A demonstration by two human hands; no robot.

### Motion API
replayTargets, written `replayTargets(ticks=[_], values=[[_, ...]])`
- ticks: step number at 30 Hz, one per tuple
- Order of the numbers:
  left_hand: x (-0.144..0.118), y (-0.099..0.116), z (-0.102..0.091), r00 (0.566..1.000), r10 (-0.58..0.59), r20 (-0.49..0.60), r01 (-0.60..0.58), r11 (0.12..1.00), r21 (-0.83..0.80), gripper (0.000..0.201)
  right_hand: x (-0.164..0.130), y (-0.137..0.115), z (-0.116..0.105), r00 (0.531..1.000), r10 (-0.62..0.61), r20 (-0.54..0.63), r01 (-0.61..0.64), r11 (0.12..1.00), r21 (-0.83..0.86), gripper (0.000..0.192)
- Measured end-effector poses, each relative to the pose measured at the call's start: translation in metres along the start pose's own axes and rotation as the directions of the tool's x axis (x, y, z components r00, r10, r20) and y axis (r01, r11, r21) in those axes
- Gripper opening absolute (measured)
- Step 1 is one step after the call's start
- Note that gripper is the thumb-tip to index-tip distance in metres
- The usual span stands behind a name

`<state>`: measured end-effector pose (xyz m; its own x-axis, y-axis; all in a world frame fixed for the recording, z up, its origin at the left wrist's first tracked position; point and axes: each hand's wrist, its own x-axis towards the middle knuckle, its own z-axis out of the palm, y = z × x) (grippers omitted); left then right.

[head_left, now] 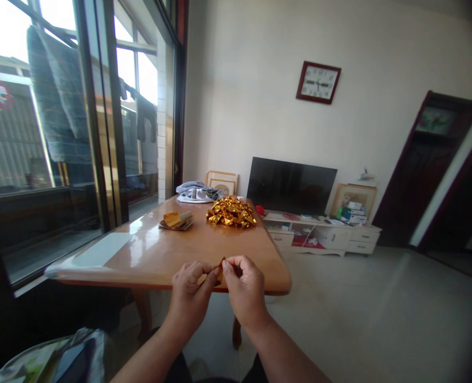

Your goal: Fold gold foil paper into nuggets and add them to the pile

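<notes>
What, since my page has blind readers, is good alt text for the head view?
A left hand and right hand pinch a small gold piece before a table. On it lie a gold pile, a paper stack and some cloth.

This is a home, apparently its living room. A large flat television (292,186) stands on a low white cabinet (331,238) with drawers and a door, against a plain pale wall (239,80) where a dark-framed clock (319,82) hangs. A framed picture (354,197) leans on the cabinet, and clothes (146,117) hang beyond the window (108,106). The polished wooden worktop (172,250) resembles a family dining table.
</notes>
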<state>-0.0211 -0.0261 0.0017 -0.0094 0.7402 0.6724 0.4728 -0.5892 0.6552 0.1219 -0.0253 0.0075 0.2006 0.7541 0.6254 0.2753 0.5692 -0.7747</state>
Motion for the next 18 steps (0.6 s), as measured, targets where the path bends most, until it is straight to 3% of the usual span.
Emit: replayTargets(ticks=[6,18], values=[[-0.0004,-0.0001,0.0003,0.999,0.019,-0.035,-0.018,0.999,0.046,0.020,-0.0019,0.0008,0.0024,0.995,0.093,0.020,-0.095,0.986,0.136,0.016],[-0.0046,0.0061,0.0035,0.994,0.098,-0.045,-0.082,0.960,0.267,0.016,-0.0032,0.0044,0.0041,0.999,0.038,-0.013,-0.037,0.999,0.034,0.019]])
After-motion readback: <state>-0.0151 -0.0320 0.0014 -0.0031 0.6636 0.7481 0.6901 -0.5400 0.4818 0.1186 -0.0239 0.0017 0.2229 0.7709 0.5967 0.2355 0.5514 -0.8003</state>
